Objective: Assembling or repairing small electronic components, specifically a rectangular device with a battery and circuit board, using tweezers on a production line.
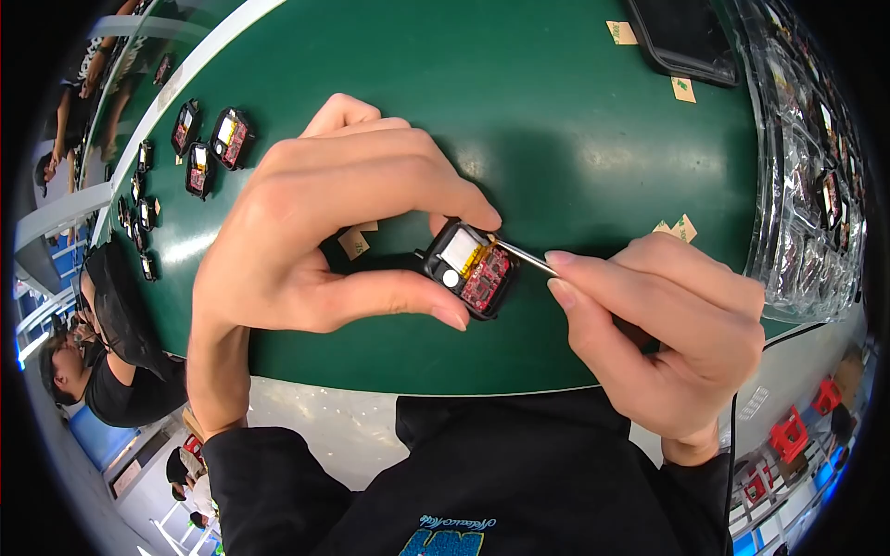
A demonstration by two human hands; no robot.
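Note:
Between the thumb and fingers of my left hand is a small black device housing, tilted and without a cover. Inside it show a red circuit board, a white battery-like block, yellow tape and a round white part. My right hand pinches a pair of thin metal tweezers. Their tip reaches the upper right edge of the housing, by the yellow tape and close to my left fingertip. Whether the tip grips anything is too small to tell.
Similar open housings stand at the left of the green table. Small beige stickers lie scattered. A black tray-like object is at the far right, near a clear plastic blister tray of parts. Another person sits at the left.

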